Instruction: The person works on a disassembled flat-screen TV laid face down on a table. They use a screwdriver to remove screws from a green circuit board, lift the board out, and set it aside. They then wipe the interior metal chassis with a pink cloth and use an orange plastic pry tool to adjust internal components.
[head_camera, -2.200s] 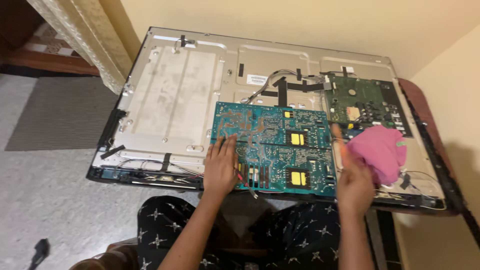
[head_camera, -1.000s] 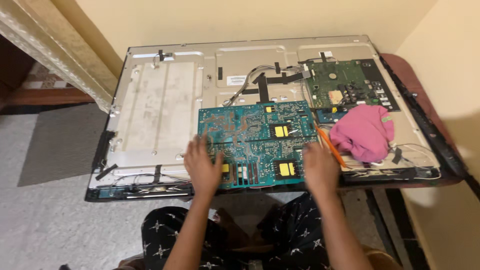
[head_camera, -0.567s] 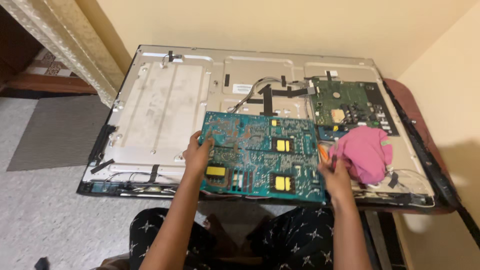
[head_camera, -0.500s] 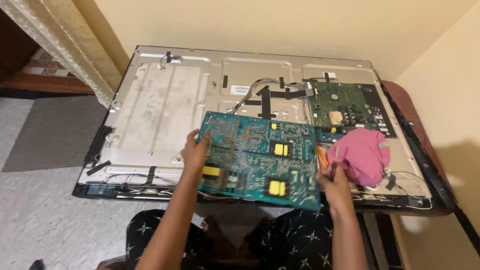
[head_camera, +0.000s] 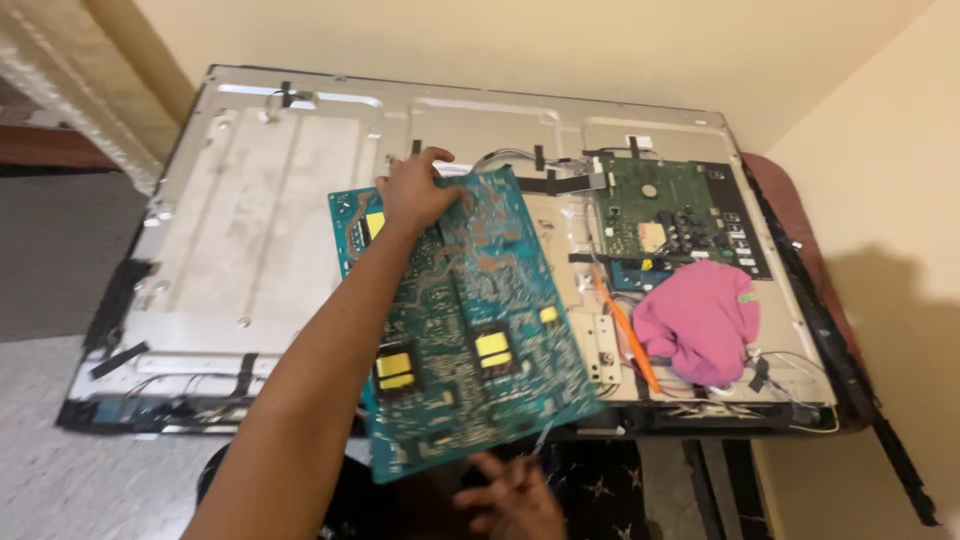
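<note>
Left hand (head_camera: 415, 190) grasps the teal circuit board (head_camera: 460, 320) by its far edge, tilted above the panel; right hand (head_camera: 510, 495) supports beneath, grip unclear. One-edge hold risks flexing or dropping it.

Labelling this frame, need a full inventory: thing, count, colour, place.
large circuit board: 1, teal with yellow parts, lifted and tilted above the panel, centre
small circuit board: 1, green, mounted upper right on the panel
metal back panel: 1, silver-grey, lying flat, fills most of the view
cloth: 1, pink, on the panel's right part
screwdriver: 1, orange, lying beside the cloth
flat cables: a few, grey with black tape, top centre
curtain: 1, pale, upper left
floor: grey, left
wall: cream, top and right
left hand: grip on the board's top edge
right hand: under the board's bottom edge, grip unclear
</note>
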